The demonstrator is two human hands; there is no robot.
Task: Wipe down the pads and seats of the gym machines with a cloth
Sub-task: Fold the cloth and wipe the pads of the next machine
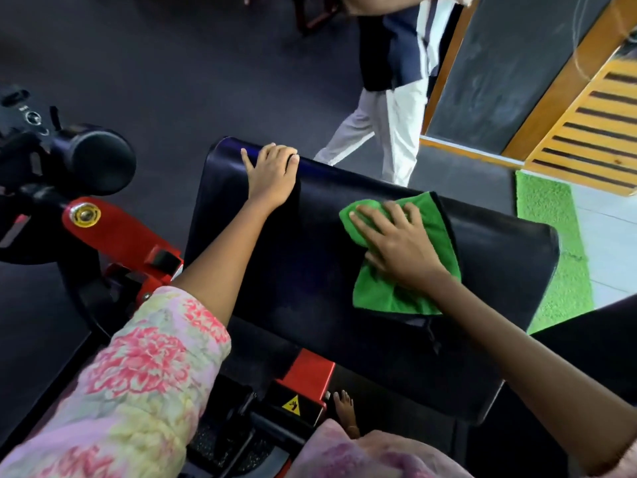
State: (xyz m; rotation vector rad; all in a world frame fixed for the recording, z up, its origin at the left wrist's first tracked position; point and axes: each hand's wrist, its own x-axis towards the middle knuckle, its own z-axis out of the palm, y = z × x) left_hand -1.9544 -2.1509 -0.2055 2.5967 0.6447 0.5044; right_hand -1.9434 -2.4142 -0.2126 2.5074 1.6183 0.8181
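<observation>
Your flowery sleeve is closest, by the red frame of the machine. Your right hand lies flat with its fingers spread, pressing the green cloth onto the big black pad. Your left hand sits on the pad's far edge, fingers curled over it. Farther off, a person in white trousers stands on the dark floor.

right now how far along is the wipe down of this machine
Nothing shows as finished; the black pad gives no clean or dirty mark. In hand: the right hand presses the green cloth flat on the pad while the left hand grips its far edge. Left: the round roller pad beside it, untouched.
</observation>
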